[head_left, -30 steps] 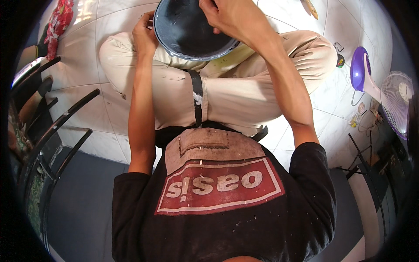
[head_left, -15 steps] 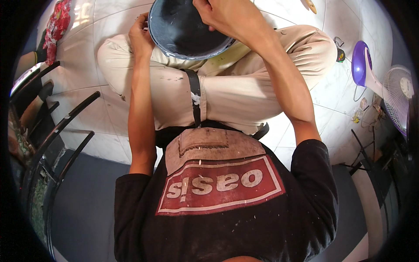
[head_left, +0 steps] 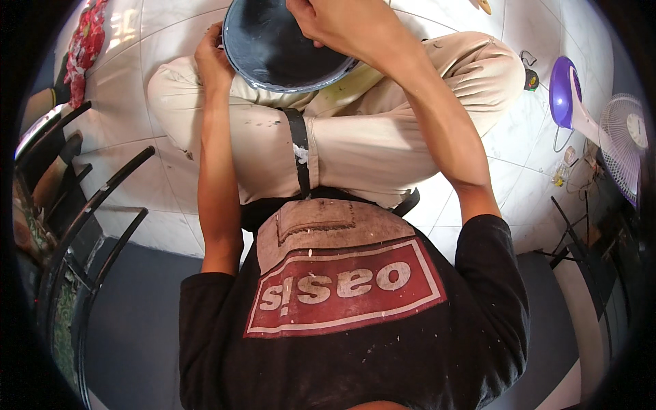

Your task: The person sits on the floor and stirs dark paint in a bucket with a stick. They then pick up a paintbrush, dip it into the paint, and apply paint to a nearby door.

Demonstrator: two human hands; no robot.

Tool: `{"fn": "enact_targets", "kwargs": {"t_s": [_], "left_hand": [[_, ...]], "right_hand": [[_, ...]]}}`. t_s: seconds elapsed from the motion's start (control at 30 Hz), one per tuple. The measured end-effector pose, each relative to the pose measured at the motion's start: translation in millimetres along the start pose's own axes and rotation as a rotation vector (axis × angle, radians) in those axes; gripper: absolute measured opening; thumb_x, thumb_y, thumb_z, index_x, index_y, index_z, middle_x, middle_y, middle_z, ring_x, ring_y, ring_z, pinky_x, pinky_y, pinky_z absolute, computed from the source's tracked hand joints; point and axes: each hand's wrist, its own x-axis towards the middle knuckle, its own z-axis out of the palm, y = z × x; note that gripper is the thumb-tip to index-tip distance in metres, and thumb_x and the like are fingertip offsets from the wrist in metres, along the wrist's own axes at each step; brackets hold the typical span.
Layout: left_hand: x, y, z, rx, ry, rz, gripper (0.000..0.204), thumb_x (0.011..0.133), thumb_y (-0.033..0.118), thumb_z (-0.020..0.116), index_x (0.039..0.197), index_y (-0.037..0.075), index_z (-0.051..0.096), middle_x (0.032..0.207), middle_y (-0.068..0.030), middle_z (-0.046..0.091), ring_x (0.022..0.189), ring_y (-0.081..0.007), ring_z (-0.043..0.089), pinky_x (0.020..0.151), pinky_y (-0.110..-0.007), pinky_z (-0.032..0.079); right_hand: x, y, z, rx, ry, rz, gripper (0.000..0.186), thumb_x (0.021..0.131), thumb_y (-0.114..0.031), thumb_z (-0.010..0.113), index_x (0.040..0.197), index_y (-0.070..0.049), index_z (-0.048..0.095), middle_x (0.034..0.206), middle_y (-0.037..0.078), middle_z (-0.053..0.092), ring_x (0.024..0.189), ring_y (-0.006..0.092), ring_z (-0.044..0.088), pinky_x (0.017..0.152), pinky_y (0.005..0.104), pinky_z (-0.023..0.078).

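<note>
A dark blue-grey basin (head_left: pixel 273 58) with whitish smears on its inner wall and rim sits in front of my crossed legs, cut off by the top edge of the view. My left hand (head_left: pixel 214 60) grips the basin's left side, fingers curled against the rim. Over the right part of the basin, my right hand (head_left: pixel 331 26) is closed, knuckles up. What it holds, if anything, is hidden beneath the fingers.
Black metal chair bars (head_left: pixel 109 181) stand at left, near a red-and-white crumpled bag (head_left: pixel 87 48) and another person's arm (head_left: pixel 39 102). To the right are a purple-and-white fan (head_left: pixel 622 130), a small dark-green object (head_left: pixel 531 80) and a thin black metal frame (head_left: pixel 577 229).
The basin and both hands sit slightly farther left and up in the picture, with a small shift of the whole view. Both hands keep about the same pose.
</note>
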Motion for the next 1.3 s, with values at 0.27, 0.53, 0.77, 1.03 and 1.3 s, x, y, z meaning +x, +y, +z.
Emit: {"fn": "enact_targets", "kwargs": {"t_s": [0.27,0.53,0.77,1.03,1.3], "left_hand": [[1,-5,-2,-0.008,0.006,0.022,0.032,0.087,0.004,0.074,0.119,0.003,0.072,0.095,-0.0101,0.078,0.084,-0.0131,0.071,0.074,-0.027,0.055],[-2,3,-2,0.046,0.021,0.017,0.031,0.089,0.008,0.073,0.119,0.004,0.073,0.093,-0.0073,0.077,0.078,-0.013,0.069,0.071,-0.027,0.055],[-1,12,-3,0.079,0.012,-0.034,0.029,0.091,0.01,0.071,0.119,0.005,0.073,0.094,-0.0063,0.077,0.077,-0.0139,0.07,0.069,-0.028,0.055],[-5,13,-3,0.028,0.022,-0.048,0.025,0.094,0.012,0.07,0.118,0.005,0.074,0.094,-0.0063,0.077,0.078,-0.0146,0.07,0.069,-0.029,0.056],[-5,10,-1,0.007,0.024,-0.024,0.023,0.096,0.015,0.069,0.117,0.006,0.074,0.095,-0.0068,0.077,0.079,-0.0148,0.071,0.07,-0.03,0.056]], "right_hand": [[1,1,1,0.075,0.002,-0.061,0.03,0.102,-0.012,0.052,0.084,0.011,0.063,0.068,0.03,0.063,0.066,0.0432,0.068,0.061,0.0501,0.054],[2,-13,-11,0.274,-0.125,0.048,0.031,0.104,-0.011,0.05,0.085,0.01,0.064,0.064,0.03,0.061,0.064,0.0456,0.067,0.061,0.052,0.053],[-1,-3,-1,0.034,-0.004,-0.012,0.029,0.103,-0.01,0.052,0.084,0.008,0.063,0.066,0.029,0.063,0.062,0.042,0.068,0.058,0.0498,0.052],[3,-16,-20,0.225,-0.249,0.125,0.034,0.107,-0.014,0.049,0.083,0.007,0.062,0.064,0.026,0.061,0.059,0.0406,0.065,0.057,0.0486,0.051],[2,-11,-4,0.254,-0.063,-0.018,0.032,0.108,-0.014,0.047,0.09,0.008,0.062,0.069,0.027,0.063,0.061,0.0431,0.064,0.058,0.0489,0.052]]}}
